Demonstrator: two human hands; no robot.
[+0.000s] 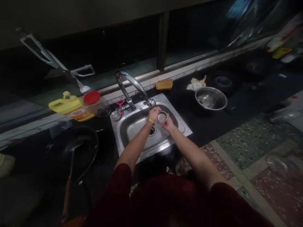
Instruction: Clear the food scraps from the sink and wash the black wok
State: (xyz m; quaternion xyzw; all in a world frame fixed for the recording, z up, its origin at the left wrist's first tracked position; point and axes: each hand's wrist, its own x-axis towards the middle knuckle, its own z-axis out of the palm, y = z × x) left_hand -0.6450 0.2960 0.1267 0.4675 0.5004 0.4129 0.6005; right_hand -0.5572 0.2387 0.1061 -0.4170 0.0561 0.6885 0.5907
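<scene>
Over the steel sink, my right hand grips a round sink strainer by its edge; its perforated face is turned up toward me. My left hand is at the strainer's far left side, just under the mouth of the curved chrome faucet. The left fingers are partly hidden and blurred, so whether they press on the strainer is unclear. Below the hands the drain hole shows in the basin floor.
Left of the sink stand a red-lidded jar, a yellow jug and a black wok with a wooden-handled spatula. To the right are a steel bowl, a crumpled cloth and a yellowish sponge.
</scene>
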